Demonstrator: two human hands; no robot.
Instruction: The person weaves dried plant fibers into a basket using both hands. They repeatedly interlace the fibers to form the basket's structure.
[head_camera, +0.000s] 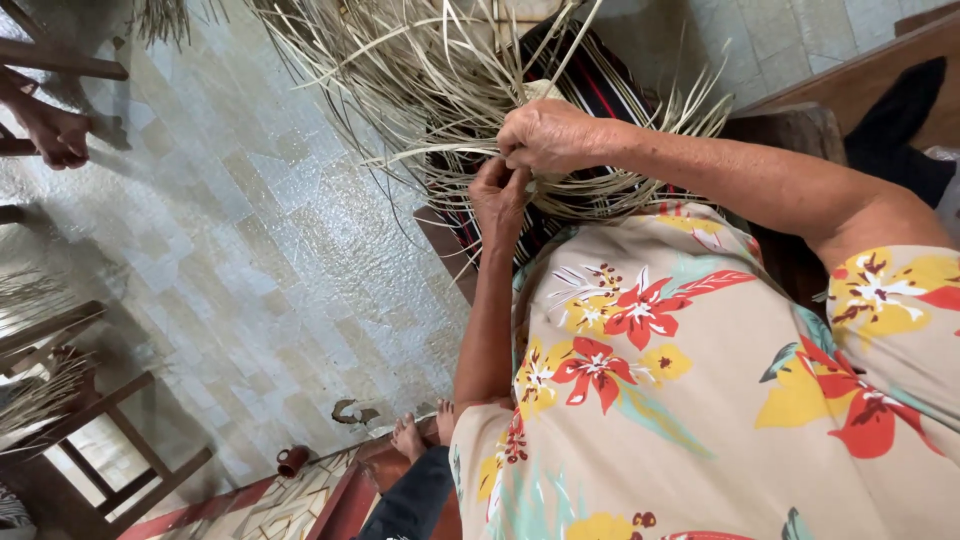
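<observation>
A loose bundle of pale dried straw strands (420, 70) fans out over a dark striped cloth (600, 75) in front of me. My left hand (500, 195) pinches a few strands at the near edge of the woven part. My right hand (548, 135) sits just above it, fingers closed on strands at the same spot, so the two hands touch. My floral shirt (680, 380) fills the lower right.
Pale tiled floor (250, 250) spreads to the left. Another person's hand (55, 130) holds a wooden bar at the far left. Wooden chair frames (120, 470) stand lower left beside more straw. A small red cup (292, 460) and someone's bare feet (420, 432) are near the bottom.
</observation>
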